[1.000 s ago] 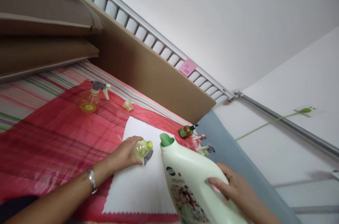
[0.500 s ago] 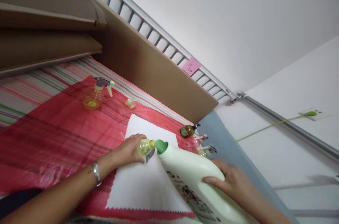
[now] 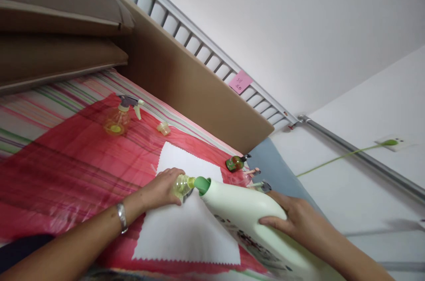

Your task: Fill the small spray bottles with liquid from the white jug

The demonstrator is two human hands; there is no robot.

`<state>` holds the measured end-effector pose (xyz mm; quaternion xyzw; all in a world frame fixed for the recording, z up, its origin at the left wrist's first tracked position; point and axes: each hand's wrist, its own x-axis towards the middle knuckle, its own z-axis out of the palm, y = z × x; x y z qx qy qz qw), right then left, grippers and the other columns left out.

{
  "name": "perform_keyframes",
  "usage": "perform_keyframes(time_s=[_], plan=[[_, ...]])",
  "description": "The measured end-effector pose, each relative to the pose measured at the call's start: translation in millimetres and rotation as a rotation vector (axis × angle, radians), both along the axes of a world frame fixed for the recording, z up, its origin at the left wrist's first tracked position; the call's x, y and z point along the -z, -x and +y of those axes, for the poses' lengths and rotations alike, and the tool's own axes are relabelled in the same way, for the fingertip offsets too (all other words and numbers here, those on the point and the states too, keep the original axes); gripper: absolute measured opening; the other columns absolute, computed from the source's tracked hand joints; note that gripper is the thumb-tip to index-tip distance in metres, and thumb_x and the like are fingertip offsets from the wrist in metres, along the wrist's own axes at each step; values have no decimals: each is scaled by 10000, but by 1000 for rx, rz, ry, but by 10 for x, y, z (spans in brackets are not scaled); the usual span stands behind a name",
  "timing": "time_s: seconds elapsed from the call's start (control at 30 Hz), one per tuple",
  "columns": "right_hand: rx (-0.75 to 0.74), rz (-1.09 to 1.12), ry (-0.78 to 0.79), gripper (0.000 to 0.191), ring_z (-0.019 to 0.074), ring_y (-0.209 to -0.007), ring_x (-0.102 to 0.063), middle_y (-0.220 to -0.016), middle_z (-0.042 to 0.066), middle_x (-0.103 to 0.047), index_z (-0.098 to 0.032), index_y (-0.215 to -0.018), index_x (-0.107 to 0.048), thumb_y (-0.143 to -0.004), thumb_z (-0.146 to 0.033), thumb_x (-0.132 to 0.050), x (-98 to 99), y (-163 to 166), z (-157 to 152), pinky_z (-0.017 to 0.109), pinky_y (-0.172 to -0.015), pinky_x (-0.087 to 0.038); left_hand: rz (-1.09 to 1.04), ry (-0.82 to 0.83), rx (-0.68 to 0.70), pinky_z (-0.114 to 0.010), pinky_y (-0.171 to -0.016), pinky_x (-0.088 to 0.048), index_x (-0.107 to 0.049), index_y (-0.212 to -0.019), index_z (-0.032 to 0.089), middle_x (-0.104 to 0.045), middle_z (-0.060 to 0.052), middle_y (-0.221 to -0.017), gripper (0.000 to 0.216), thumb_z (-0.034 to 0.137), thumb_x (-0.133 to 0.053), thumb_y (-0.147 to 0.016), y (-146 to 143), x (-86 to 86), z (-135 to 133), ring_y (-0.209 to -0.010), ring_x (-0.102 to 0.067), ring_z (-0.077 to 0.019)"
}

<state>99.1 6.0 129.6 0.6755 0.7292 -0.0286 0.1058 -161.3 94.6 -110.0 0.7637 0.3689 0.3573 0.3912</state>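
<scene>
My left hand [image 3: 165, 188] is closed around a small clear yellowish bottle [image 3: 181, 185], its open neck turned to the right. Against that neck rests the green spout [image 3: 201, 184] of a large pale-green jug [image 3: 245, 205], which lies tilted. My right hand [image 3: 292, 214] grips the jug near its handle; part of the grip is hidden behind it. Both containers are above a white cloth [image 3: 186, 236] with zigzag edges. Whether liquid is flowing cannot be made out.
A trigger spray bottle [image 3: 117, 121] holding some yellow liquid and a small clear cap [image 3: 164, 128] sit on the red plastic sheet [image 3: 83, 161]. A dark green pump bottle [image 3: 235, 163] and more pump-topped bottles stand at the right. Brown boards [image 3: 199, 99] border the back.
The jug and my right hand have shifted slightly right, and the jug is tipped a little more level. My left hand and the small bottle stay nearly in place.
</scene>
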Motion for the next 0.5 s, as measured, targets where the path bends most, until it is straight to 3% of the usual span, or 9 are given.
perform_keyframes(time_s=[0.5], plan=[[-31, -105, 5, 404, 263, -739, -643, -839, 48, -706, -289, -972, -612, -730, -605, -541, -81, 28, 29, 325, -608, -451, 29, -14, 18, -375, -963, -349, -481, -1158, 228, -538, -72, -1222, 699, 285, -796, -536, -12, -6, -3, -1140, -471, -268]])
